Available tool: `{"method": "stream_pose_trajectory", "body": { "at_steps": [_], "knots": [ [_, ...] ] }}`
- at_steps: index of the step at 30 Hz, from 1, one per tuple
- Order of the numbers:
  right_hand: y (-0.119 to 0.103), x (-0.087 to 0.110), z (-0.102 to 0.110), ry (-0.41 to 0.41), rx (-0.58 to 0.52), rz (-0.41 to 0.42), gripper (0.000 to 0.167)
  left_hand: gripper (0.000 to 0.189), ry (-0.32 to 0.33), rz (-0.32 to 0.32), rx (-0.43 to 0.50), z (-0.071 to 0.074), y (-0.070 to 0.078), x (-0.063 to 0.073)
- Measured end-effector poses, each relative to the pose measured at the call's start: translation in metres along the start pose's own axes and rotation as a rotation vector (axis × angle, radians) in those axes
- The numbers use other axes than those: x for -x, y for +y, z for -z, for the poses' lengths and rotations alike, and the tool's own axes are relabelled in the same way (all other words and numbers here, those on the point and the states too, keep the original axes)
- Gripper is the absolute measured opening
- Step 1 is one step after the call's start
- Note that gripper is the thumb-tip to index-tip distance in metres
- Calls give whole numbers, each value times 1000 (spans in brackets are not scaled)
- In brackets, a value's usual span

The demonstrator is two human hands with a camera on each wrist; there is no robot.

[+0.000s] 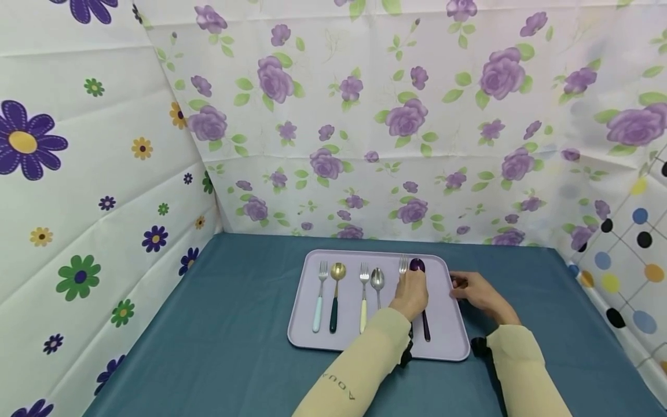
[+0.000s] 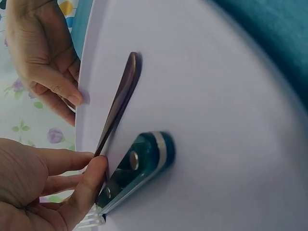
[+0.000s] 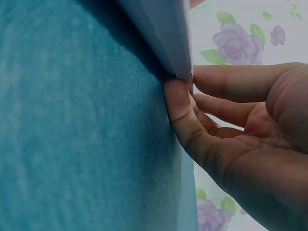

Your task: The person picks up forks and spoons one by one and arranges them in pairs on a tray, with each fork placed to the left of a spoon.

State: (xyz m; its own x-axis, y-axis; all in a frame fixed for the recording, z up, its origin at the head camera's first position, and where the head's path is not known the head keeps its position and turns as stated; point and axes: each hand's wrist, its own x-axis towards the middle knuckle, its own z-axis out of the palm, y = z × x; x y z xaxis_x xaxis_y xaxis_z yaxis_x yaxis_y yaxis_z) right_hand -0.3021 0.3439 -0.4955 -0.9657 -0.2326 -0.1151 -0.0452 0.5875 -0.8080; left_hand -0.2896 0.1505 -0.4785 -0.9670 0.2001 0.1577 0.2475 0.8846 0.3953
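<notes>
A pale lilac tray lies on the table and carries cutlery. My left hand pinches a dark purple spoon between thumb and fingers near the neck; the handle extends along the tray in the left wrist view. Beside it lies a fork with a dark teal handle, its tines showing past my left hand and its middle hidden in the head view. At the tray's right edge, my right hand grips the rim, with thumb and fingers on either side in the right wrist view.
Left on the tray are a light-blue-handled fork, a gold spoon with a green handle, a yellow-handled fork and a silver spoon. A blue-green cloth covers the table. Flowered sheets stand around it.
</notes>
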Motion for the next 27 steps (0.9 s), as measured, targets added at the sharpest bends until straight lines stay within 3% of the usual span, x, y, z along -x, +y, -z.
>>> {"method": "stream_pose_trajectory", "body": {
  "at_steps": [10, 14, 21, 27],
  "knots": [
    [3, 1, 11, -3, -7, 18, 63, 23, -29, -65, 119, 27, -12, 5],
    [5, 6, 16, 5, -14, -4, 58, 16, -52, -91, 161, 35, -23, 6],
    [5, 12, 22, 26, 5, 16, 51, 20, -65, -105, 207, 47, -47, 4],
    [2, 16, 28, 33, 33, 4, 46, 24, -46, -113, 230, 68, -69, 3]
  ]
}}
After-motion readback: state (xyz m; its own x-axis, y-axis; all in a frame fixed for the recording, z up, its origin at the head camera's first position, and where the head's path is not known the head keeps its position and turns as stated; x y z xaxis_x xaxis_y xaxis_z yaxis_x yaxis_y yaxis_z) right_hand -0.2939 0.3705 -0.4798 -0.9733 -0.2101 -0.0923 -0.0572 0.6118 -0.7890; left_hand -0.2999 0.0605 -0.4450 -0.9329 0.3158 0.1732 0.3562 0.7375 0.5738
